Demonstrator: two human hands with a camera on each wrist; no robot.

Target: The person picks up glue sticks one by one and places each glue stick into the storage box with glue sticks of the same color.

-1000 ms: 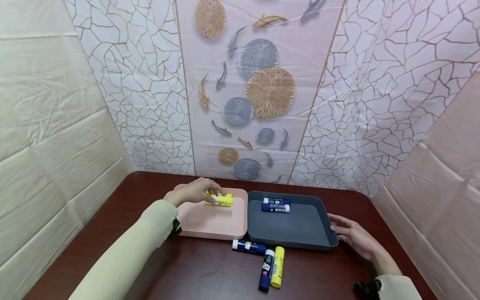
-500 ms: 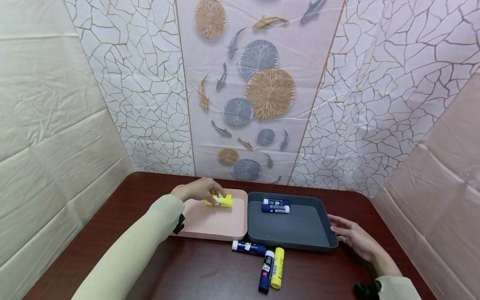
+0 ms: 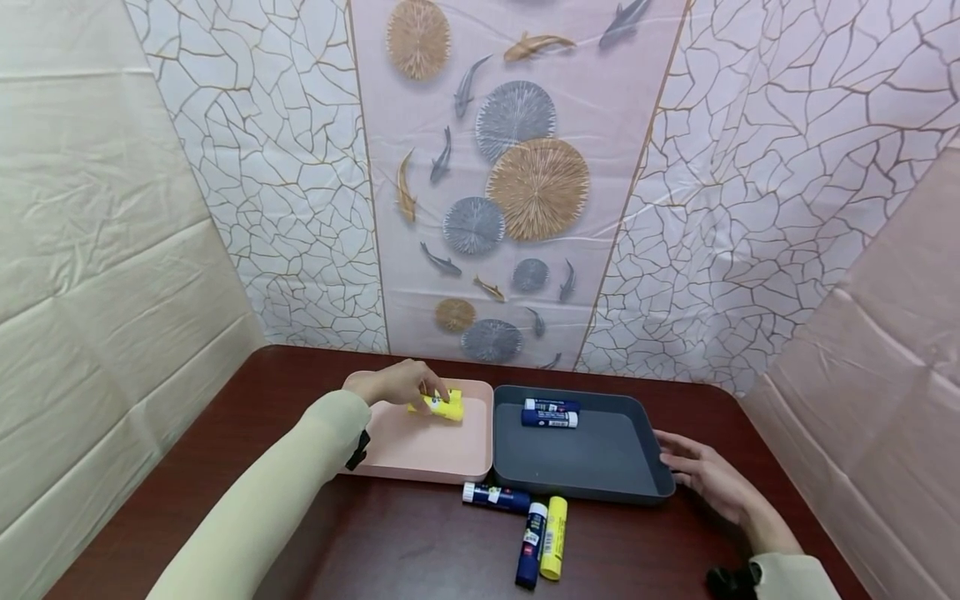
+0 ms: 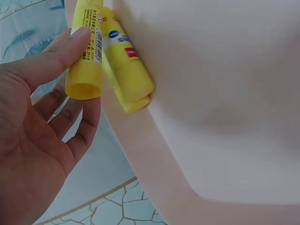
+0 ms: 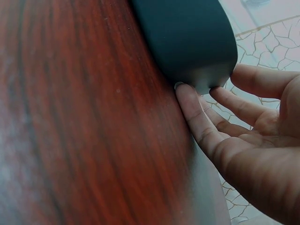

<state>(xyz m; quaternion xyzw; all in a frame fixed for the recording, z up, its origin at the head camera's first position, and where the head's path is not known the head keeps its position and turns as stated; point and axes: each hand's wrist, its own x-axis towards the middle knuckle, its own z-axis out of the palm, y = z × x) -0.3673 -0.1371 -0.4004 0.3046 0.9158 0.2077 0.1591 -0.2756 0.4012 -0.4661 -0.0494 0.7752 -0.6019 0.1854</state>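
Your left grip is pinching a yellow glue stick over the pink tray, left of centre in the head view. You are apparently placing it, the next move likely calling for gentle release. Your right grip, fingers extended, is touching the dark tray.

A dark red-brown desk is showing wood grain, its far corners curving. Along its far edge, a pink printed panel is displaying grey and gold fish and discs, while white crackle-patterned panels are flanking it. Creased cream cloth is lining the left edge; creased pinkish-beige cloth is lining the right. Pale light is reflecting softly off the desk's surface.
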